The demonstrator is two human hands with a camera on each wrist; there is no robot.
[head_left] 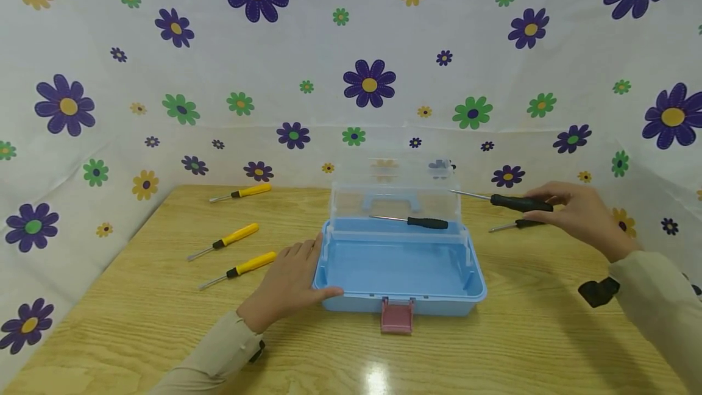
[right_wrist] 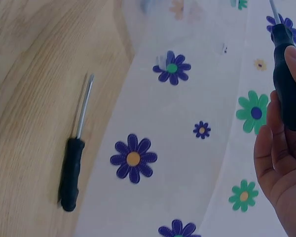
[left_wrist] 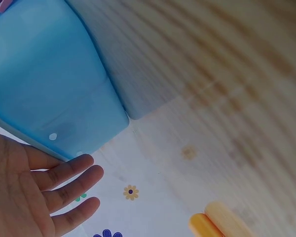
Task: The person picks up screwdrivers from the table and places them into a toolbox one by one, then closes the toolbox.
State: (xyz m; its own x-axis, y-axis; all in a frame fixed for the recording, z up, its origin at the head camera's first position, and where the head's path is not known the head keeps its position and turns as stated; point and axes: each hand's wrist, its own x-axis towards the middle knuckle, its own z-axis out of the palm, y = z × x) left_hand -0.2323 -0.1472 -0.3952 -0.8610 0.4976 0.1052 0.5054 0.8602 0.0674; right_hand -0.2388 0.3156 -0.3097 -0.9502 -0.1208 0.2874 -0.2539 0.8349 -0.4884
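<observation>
A blue toolbox (head_left: 439, 306) with a clear lid (head_left: 351, 194) tipped up and back stands on the table, its pink latch (head_left: 397, 317) hanging in front. My left hand (head_left: 293, 279) rests against the box's left side, fingers fairly straight and thumb at the front rim. My right hand (head_left: 581, 215) grips a screwdriver (head_left: 518, 202) by its black handle, raised right of the box, shaft pointing left. Under that hand, a second black-handled screwdriver (right_wrist: 73, 170) lies on the table. Another black-handled screwdriver (head_left: 428, 223) lies across the back part of the box.
Left of the box, three yellow-handled screwdrivers lie on the table: one at the back (head_left: 252, 191), one in the middle (head_left: 238, 234) and one nearest my left hand (head_left: 255, 263). A white flowered cloth (head_left: 307, 41) hangs behind the wooden table (head_left: 329, 358).
</observation>
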